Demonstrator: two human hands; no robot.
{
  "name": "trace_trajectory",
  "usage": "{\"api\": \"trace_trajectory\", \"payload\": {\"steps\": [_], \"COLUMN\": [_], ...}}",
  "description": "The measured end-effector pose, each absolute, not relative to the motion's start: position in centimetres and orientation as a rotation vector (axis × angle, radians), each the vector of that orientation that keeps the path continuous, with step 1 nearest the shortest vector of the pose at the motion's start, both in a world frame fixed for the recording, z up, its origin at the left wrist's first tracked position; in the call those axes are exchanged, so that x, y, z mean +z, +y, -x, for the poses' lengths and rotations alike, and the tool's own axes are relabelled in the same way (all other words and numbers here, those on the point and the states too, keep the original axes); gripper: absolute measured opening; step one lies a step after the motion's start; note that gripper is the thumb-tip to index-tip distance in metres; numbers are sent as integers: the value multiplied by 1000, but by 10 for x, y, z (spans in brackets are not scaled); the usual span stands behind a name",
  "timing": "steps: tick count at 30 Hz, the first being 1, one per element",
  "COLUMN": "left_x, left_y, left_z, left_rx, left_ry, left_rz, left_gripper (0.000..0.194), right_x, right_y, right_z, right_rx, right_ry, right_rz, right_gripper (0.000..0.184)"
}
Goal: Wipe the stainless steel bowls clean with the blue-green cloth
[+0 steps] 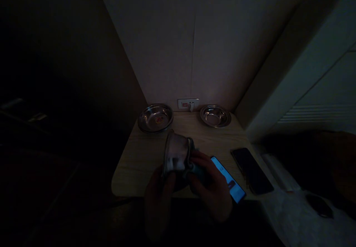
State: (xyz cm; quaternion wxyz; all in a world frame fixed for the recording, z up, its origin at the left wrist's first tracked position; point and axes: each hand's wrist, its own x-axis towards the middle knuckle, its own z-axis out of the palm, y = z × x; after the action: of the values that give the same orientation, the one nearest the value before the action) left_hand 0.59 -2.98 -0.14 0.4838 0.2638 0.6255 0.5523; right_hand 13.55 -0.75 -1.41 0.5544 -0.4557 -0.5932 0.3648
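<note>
In dim light my left hand (158, 195) grips a steel bowl (175, 153), tilted on its side above the near edge of the small wooden table (139, 158). My right hand (213, 187) is closed on a blue-green cloth (198, 171) pressed against the bowl's outer side. Two more steel bowls stand at the back of the table, one on the left (155, 117) and one on the right (215, 116).
A lit phone (229, 180) lies on the table just right of my right hand, a dark phone (251, 170) beside it. A wall socket (188, 103) sits between the back bowls. White cabinet and a pale surface lie to the right; the left is dark.
</note>
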Motion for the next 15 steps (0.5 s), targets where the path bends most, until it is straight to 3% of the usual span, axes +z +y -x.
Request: {"api": "trace_trajectory", "payload": {"steps": [3, 6, 12, 15], "left_x": [0, -2, -2, 1], "left_y": [-30, -30, -30, -29], "left_z": [-9, -9, -5, -6], "left_rx": [1226, 1154, 1192, 1205], "left_ry": [1609, 1622, 1637, 1614], "left_rz": [-811, -881, -849, -814], "left_gripper": [38, 38, 33, 30], "right_x": [-13, -11, -9, -7], "right_y": [-2, 10, 17, 20], "right_z": [-136, -136, -132, -133], "right_rx": [799, 812, 870, 945], "right_ry": [-1463, -1439, -1489, -1453], "right_rz": [1082, 1074, 1046, 1025], "right_gripper": [37, 26, 29, 19]}}
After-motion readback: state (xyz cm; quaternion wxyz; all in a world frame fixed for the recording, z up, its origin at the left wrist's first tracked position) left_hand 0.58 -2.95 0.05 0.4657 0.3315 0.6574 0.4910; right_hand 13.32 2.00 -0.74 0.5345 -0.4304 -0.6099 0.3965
